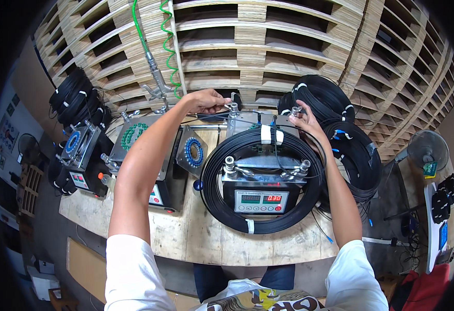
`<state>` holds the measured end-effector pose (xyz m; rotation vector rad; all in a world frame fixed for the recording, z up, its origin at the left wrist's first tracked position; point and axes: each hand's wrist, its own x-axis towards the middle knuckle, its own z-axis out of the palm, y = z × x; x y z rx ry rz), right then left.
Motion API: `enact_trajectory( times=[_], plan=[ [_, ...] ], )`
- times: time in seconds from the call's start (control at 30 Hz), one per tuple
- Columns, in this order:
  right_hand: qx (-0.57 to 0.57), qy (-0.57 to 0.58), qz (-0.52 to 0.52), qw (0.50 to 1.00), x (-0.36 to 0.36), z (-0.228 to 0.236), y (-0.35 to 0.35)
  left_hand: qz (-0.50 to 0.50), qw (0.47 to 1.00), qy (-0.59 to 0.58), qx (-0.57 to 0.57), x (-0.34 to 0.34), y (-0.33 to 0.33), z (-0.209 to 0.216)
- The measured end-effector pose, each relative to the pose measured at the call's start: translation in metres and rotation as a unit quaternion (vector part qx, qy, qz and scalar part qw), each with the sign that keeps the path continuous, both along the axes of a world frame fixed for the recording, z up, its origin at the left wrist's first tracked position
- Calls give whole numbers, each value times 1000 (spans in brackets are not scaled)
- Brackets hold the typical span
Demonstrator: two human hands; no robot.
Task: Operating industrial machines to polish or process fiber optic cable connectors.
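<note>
Left fingers (220, 102) and right fingers (299, 123) pinch 2 of 4 silver knobs (233, 108) near 1 black coil (211, 179).

left hand (210, 101) and right hand (310, 123) bare, white short-sleeved t-shirt (133, 274) with yellow, brown and black front print (266, 300), worn with dark-blue trousers (210, 280).

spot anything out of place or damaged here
Nothing looks spilled or damaged, but one blue-tipped cable end lies loose near the front edge of the table, outside the tidy black coil.

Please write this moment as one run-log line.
Left hand: at rear left knob; right hand: at rear right knob; black cable coil: around display panel
</note>
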<state>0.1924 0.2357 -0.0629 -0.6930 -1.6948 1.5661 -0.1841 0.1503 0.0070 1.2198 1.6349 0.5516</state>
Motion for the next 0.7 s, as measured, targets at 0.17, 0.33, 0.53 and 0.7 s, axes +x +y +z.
enact_trajectory(
  times=[0.17, 0.33, 0.53, 0.7],
  plan=[
    [6, 5, -8, 1000, 7, -3, 5, 37, 989, -100, 103, 35, -14, 4],
    [0, 21, -1, 1000, 2, 2, -2, -39, 995, 65, 70, 7, 4, 0],
    [-6, 9, -3, 1000, -2, 3, -7, -18, 955, 155, 254, 17, -8, -4],
    [31, -17, -22, 999, 22, 4, 1, 45, 761, 302, 572, 87, -66, 28]
  ],
)
